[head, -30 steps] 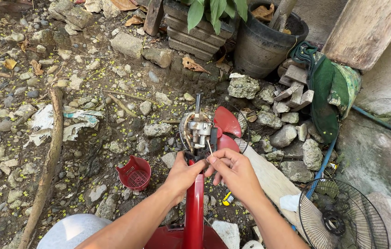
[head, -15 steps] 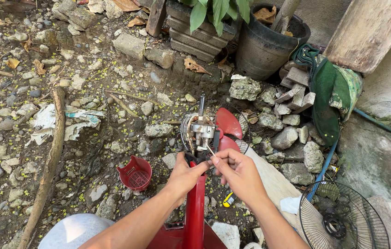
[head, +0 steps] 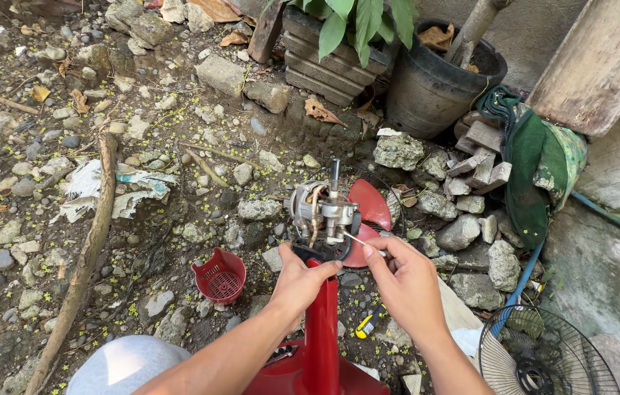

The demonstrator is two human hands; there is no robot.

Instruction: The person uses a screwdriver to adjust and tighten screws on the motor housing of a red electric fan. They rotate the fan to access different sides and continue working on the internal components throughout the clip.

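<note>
Above the red stand [head: 322, 329] gripped by the left hand [head: 299, 281], the right hand [head: 405, 278] pinched a thin tool [head: 357, 239] into the motor [head: 321, 212], mid-disassembly, needing steadiness.

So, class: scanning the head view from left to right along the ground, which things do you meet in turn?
Stick → red basket → left hand → right hand → fan grille.

small red basket [head: 220, 276] on stony ground, black pot [head: 434, 91], wire fan guard [head: 544, 355], long stick [head: 79, 263]
</note>
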